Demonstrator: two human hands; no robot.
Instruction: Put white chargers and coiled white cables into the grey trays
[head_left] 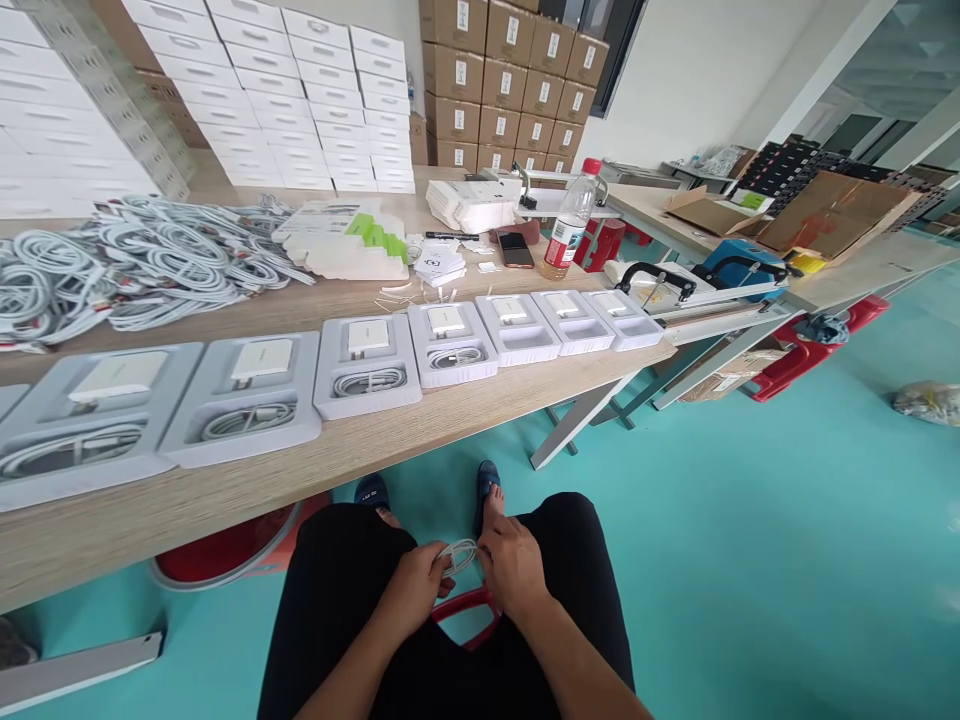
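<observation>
Between my knees I hold a coiled white cable (460, 556). My left hand (420, 585) pinches the coil's left side, and the fingers of my right hand (514, 565) close on its right side. In front of me, a row of white plastic trays (324, 400) runs along the table's near edge. Each tray whose upper part shows holds a white charger (264, 358). Trays from the left to the middle also carry a coiled cable (369, 381) in the lower compartment; in those toward the right, such as this tray (529, 346), that compartment is bare.
A heap of white cables (142, 260) lies at the table's back left, before stacked white boxes (262, 100). A bottle (571, 220) with a red cap and a phone (515, 250) stand behind the trays. A red bucket (225, 550) sits under the table (247, 490).
</observation>
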